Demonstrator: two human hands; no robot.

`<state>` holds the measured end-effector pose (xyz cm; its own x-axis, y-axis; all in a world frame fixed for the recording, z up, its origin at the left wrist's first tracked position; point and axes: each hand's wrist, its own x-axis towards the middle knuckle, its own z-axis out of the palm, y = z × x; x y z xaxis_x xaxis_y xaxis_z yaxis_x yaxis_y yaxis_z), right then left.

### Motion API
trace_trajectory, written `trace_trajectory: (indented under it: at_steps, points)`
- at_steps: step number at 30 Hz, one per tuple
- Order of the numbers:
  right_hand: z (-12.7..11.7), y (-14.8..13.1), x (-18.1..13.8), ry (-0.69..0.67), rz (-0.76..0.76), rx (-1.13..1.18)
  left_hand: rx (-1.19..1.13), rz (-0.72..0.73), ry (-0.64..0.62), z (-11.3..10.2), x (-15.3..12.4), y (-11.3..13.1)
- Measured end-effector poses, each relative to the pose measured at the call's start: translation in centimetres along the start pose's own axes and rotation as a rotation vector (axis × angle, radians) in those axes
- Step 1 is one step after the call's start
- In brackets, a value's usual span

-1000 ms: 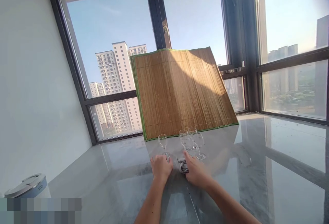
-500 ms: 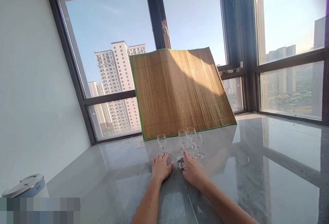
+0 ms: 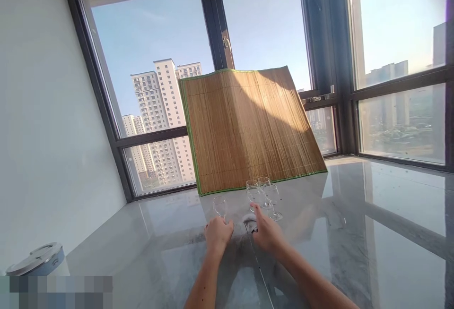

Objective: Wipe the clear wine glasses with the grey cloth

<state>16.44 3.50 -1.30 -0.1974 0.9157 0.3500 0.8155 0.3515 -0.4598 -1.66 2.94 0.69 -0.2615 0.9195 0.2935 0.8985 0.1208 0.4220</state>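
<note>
While my right hand (image 3: 268, 232) pinches a bunched cloth (image 3: 249, 218), my left hand (image 3: 218, 233) curls at the base of a lone glass (image 3: 219, 205), fingertips hidden, so I can't tell their grip; three glasses (image 3: 252, 191) stand upright beyond the cloth.

This looks like an upper-floor room: dark-framed windows (image 3: 262, 25) above a glossy ledge (image 3: 159, 261) overlook tower blocks (image 3: 166, 96).
</note>
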Motion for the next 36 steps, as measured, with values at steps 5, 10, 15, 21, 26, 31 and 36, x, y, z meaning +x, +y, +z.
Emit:
trace_trajectory:
  at_steps: [5, 10, 15, 21, 26, 31, 36]
  points:
    - [-0.2, -0.2, -0.1, 0.026, -0.022, 0.019, -0.166, 0.056, 0.039, 1.5, 0.6, -0.5]
    - [-0.5, -0.6, -0.3, 0.056, -0.033, 0.036, -0.224, 0.062, 0.159, 1.9, 0.6, -0.2]
    - [-0.6, -0.5, -0.3, 0.18, -0.123, 0.121, -0.462, 0.147, 0.163, 1.8, 0.2, 0.0]
    - [-0.6, -0.2, -0.5, 0.331, -0.221, 0.158, -0.389, 0.289, 0.062, 0.8, -0.4, 0.4]
    - [-0.9, -0.2, -0.7, 0.33, -0.237, 0.127, -0.171, 0.479, 0.044, -0.1, -0.6, 0.5]
    - [-2.3, -0.2, -0.6, 0.373, -0.143, 0.035, -0.094, 0.546, 0.046, -0.4, -0.7, 0.4]
    - [-3.5, 0.2, -0.5, 0.368, 0.066, -0.046, -0.147, 0.47, 0.084, 0.0, -0.3, 0.2]
